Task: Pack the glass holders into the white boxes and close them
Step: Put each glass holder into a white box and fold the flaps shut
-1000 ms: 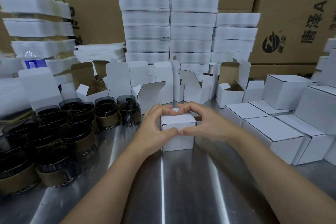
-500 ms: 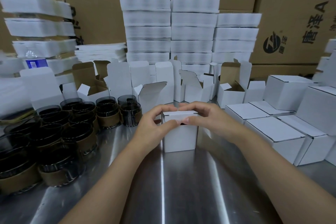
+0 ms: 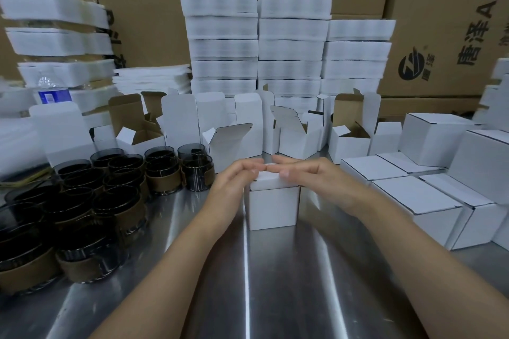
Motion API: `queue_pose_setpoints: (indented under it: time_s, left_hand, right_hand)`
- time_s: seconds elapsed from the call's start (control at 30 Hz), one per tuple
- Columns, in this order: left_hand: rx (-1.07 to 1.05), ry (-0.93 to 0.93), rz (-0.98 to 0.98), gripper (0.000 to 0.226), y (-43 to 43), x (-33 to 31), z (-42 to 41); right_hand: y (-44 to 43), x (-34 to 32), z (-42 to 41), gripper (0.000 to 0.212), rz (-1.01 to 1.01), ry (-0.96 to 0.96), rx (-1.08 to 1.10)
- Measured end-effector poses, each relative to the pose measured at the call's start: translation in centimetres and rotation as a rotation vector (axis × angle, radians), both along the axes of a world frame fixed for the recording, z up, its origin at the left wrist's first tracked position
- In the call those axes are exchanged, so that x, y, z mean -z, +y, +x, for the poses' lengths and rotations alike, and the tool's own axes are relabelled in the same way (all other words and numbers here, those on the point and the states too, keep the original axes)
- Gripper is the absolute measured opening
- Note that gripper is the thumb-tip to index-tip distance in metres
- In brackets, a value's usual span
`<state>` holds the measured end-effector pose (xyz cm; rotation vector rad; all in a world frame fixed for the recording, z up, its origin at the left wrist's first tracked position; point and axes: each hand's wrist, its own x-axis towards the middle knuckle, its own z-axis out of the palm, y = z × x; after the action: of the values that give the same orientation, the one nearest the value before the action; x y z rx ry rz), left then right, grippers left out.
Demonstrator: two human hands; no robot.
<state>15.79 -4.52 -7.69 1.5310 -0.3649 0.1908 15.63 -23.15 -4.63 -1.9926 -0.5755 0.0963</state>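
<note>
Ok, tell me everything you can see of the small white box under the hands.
The small white box is a plain, unprinted cardboard cube standing upright on the steel table. Its top flap is folded down; whether it is fully tucked cannot be told. The left hand and right hand rest on the lid with nearly straight fingers.

Dim, cool light fell from above; bright glare streaked the steel bench (image 3: 275,297), and wide-angle edges were bowed and blurred.
</note>
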Motion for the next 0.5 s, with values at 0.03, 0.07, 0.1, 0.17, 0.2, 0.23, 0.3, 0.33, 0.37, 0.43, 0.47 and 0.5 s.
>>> queue_pose_setpoints:
  time_s: [0.03, 0.07, 0.1, 0.17, 0.2, 0.23, 0.3, 0.33, 0.37, 0.43, 0.47, 0.5]
  left_hand:
    - [0.001, 0.006, 0.003, 0.024, 0.01, 0.01, 0.07]
    - [0.000, 0.010, 0.008, 0.025, 0.08, 0.01, 0.11]
    - [-0.001, 0.013, 0.008, 0.026, 0.10, -0.03, 0.12]
    - [-0.005, 0.008, 0.008, 0.027, 0.16, 0.06, 0.20]
    - [-0.009, 0.003, 0.010, 0.027, 0.19, 0.10, 0.24]
    - [-0.011, -0.003, 0.012, 0.028, 0.19, 0.12, 0.24]
    - [-0.010, -0.020, 0.018, 0.029, 0.22, 0.23, 0.30]
    - [-0.011, -0.029, 0.022, 0.030, 0.25, 0.29, 0.34]
    - [-0.012, -0.036, 0.026, 0.032, 0.26, 0.37, 0.39]
    - [-0.011, -0.048, 0.033, 0.034, 0.29, 0.54, 0.46]
    - [-0.011, -0.050, 0.032, 0.035, 0.31, 0.60, 0.48]
    - [-0.011, -0.049, 0.025, 0.034, 0.31, 0.61, 0.52]
  right_hand:
    - [0.11, -0.01, -0.09, 0.033, 0.004, -0.005, 0.010]
    - [0.20, 0.02, -0.14, 0.031, 0.004, -0.010, 0.022]
    - [0.25, 0.09, -0.08, 0.025, 0.002, -0.016, 0.028]
    - [0.22, 0.24, 0.16, 0.019, 0.003, -0.022, 0.016]
    - [0.15, 0.33, 0.27, 0.020, 0.005, -0.022, 0.008]
    - [0.10, 0.38, 0.38, 0.021, 0.003, -0.024, 0.002]
    - [0.02, 0.48, 0.49, 0.021, 0.002, -0.019, -0.001]
    - [0.01, 0.54, 0.53, 0.022, 0.001, -0.018, 0.002]
    - [0.02, 0.61, 0.60, 0.022, -0.004, -0.024, 0.006]
    - [0.08, 0.69, 0.66, 0.021, -0.017, -0.038, 0.017]
    - [0.11, 0.69, 0.68, 0.021, -0.021, -0.041, 0.024]
    - [0.13, 0.70, 0.75, 0.021, -0.025, -0.045, 0.031]
